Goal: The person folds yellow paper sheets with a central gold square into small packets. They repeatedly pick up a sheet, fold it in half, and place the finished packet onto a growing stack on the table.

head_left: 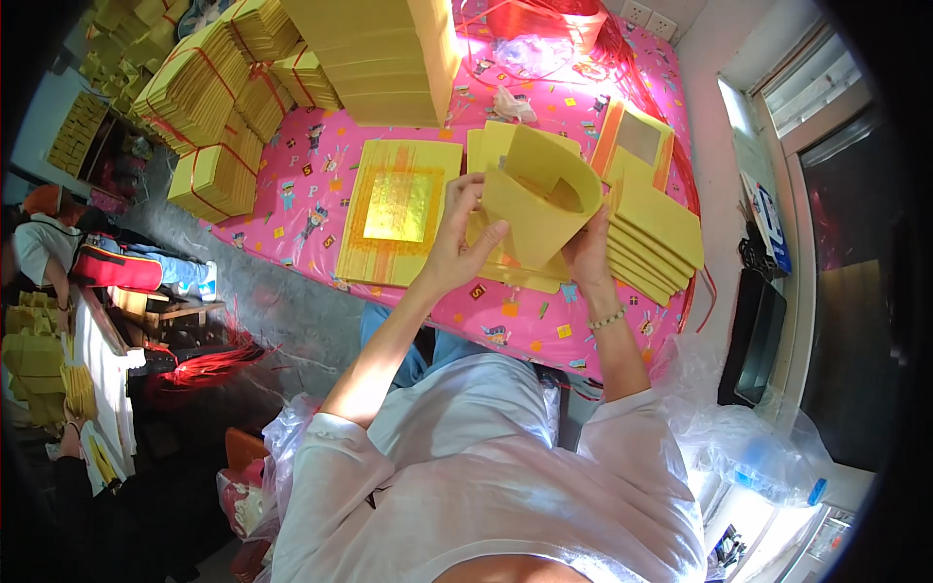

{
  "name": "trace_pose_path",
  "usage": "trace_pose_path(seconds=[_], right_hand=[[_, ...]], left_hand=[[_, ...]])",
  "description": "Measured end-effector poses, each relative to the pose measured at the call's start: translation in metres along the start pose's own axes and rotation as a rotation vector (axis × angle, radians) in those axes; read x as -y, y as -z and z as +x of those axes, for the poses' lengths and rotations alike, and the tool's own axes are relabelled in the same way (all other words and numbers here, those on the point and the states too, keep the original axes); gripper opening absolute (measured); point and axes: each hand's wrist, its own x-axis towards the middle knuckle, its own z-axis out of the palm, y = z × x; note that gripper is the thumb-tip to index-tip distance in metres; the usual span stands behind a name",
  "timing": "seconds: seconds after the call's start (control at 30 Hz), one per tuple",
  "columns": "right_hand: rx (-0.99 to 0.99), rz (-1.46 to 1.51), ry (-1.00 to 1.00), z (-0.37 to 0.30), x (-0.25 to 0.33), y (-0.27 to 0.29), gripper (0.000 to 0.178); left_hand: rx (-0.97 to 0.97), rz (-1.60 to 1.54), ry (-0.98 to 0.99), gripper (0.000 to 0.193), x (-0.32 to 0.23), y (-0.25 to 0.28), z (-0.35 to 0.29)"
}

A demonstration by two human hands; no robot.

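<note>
A bent sheaf of yellow paper (530, 209) is held up between my two hands, its top edge curling into a loop. My left hand (465, 231) pinches its left side, thumb in front. At its lower right edge my right hand (588, 253) grips it, the fingertips partly hidden behind the paper. Beneath lies more yellow paper (496, 138), largely covered. Left of it rests a flat yellow stack with a shiny gold square (394, 206) and an orange border. To the right, folded yellow packets (661, 228) overlap like steps beside my right hand.
A pink patterned tablecloth (301, 233) covers the table. Tied yellow bundles (209, 185) and a tall yellow block (364, 58) stand at the back left. A red basin (544, 24) and red strips (617, 58) lie at the back right. Another person (49, 243) sits at the left.
</note>
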Motion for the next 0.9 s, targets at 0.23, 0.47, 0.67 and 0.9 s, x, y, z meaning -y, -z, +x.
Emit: trace_pose_path(seconds=[0.23,0.47,0.67,0.9], right_hand=[[0.051,-0.239,0.057,0.001,-0.006,0.001,0.076],[0.002,-0.384,0.143,-0.015,0.006,-0.006,0.063],[-0.175,-0.395,-0.029,0.001,0.025,-0.018,0.050],[-0.254,-0.303,-0.057,0.005,0.034,-0.040,0.041]], left_hand=[[-0.048,-0.046,0.045,0.054,0.007,-0.013,0.004],[0.007,0.002,0.073,0.046,0.013,-0.013,0.009],[0.053,-0.219,0.226,0.041,-0.016,-0.014,0.019],[0.099,-0.413,0.496,0.044,-0.044,-0.008,0.026]])
